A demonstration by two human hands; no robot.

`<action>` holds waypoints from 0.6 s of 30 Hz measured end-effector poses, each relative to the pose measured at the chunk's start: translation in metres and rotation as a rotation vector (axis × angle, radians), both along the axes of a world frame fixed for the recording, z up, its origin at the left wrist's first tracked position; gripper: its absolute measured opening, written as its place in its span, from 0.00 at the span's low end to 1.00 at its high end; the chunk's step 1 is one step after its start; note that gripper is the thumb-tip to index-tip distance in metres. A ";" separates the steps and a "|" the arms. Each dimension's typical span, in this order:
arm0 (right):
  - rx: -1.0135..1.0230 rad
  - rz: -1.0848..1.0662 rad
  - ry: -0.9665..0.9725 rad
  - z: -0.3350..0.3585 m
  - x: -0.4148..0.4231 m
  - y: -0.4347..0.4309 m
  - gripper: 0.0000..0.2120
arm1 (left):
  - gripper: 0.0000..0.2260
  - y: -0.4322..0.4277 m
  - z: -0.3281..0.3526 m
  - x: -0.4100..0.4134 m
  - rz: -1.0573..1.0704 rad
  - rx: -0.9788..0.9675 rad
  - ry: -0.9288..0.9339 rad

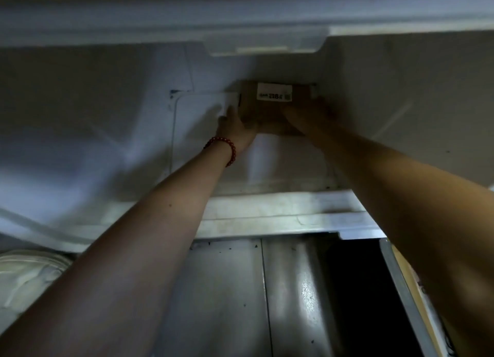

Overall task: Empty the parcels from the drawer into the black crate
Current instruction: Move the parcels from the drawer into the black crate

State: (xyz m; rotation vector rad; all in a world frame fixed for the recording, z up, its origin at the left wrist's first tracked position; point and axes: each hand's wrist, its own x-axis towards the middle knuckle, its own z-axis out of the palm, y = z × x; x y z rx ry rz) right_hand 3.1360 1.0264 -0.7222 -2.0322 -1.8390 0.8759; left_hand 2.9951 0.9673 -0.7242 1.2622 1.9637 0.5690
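On my feed both bare arms reach deep into the white drawer; brown cardboard parcel sits at the far end of it, up against the back wall, white printed label on its top face, print too blurred to read. Left hand is on the parcel's left side, thumb up along that edge, fingers wrapped round it, so it grips the parcel. Red bead bracelet on that wrist, just nearer to me than the parcel. Right hand lies against the parcel's right near corner, touching it; it is dark and smeared, so I cannot tell how the fingers lie or whether they clamp. Just left of the parcel is a pale flat shape; cannot tell if it is a parcel or part of the drawer floor. Nearer than the parcel runs the drawer's front rim, then a grey metal surface and a dark gap beside it.
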 end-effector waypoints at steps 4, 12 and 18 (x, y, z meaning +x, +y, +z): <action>-0.155 -0.006 -0.037 -0.024 -0.016 -0.018 0.23 | 0.32 -0.027 0.002 -0.021 0.050 -0.134 0.087; -0.207 -0.136 0.352 0.021 -0.026 -0.066 0.28 | 0.29 -0.080 0.048 -0.033 0.182 -0.084 0.005; -0.160 -0.082 0.482 0.099 0.007 -0.157 0.12 | 0.29 -0.151 0.135 -0.012 0.052 -0.042 0.075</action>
